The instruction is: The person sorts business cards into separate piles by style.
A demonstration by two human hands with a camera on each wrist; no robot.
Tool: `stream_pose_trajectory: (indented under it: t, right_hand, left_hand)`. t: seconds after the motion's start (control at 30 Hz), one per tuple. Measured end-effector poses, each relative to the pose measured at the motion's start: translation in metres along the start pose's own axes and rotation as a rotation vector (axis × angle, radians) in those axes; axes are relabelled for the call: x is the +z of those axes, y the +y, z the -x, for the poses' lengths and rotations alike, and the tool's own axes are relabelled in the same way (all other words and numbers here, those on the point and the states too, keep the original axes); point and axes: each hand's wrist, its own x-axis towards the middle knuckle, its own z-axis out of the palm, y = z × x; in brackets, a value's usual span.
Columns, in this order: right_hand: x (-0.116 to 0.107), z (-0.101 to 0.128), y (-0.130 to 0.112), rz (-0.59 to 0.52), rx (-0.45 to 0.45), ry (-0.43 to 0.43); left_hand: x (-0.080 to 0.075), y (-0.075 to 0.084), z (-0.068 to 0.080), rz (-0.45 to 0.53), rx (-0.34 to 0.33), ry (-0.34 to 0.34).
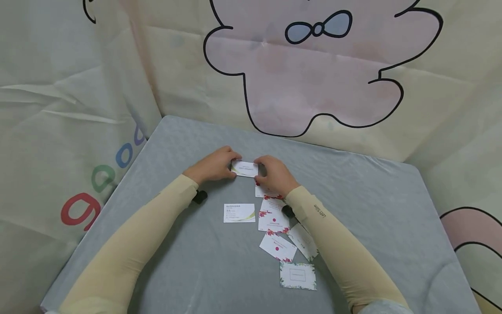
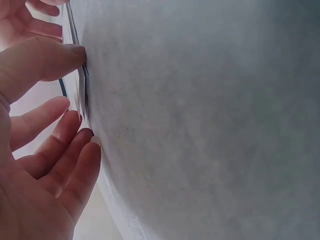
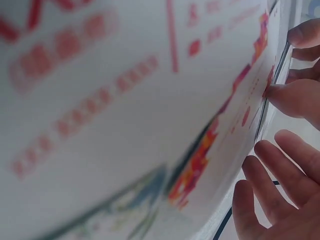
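A white business card with a yellow-green curve faces up between my two hands, over the far half of the table. My left hand pinches its left end, the thumb along the near edge. From the other side my right hand grips the right end the same way. Several thin card edges show under the thumb in the left wrist view, so more than one card is held. Close below the right hand lies a card with red flowers, partly covered by that hand.
A white card with a green curve lies nearer on the grey cloth-covered table. Red-flowered cards overlap to its right, next to a tilted card and a green-leaf-bordered card. A printed curtain hangs behind the table.
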Motion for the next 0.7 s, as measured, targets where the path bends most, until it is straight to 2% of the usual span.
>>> stream_pose_trajectory:
  t: [0.47, 0.7]
  right_hand:
    - [0.0006, -0.0031, 0.0018, -0.012, 0.003, -0.008]
    - [0.0020, -0.0034, 0.0033, -0.012, -0.002, -0.010]
  left_hand:
    - [-0.0029, -0.0009, -0.0020, 0.002, 0.022, -0.012]
    - [0.0000, -0.0014, -0.0053, 0.006, -0.002, -0.031]
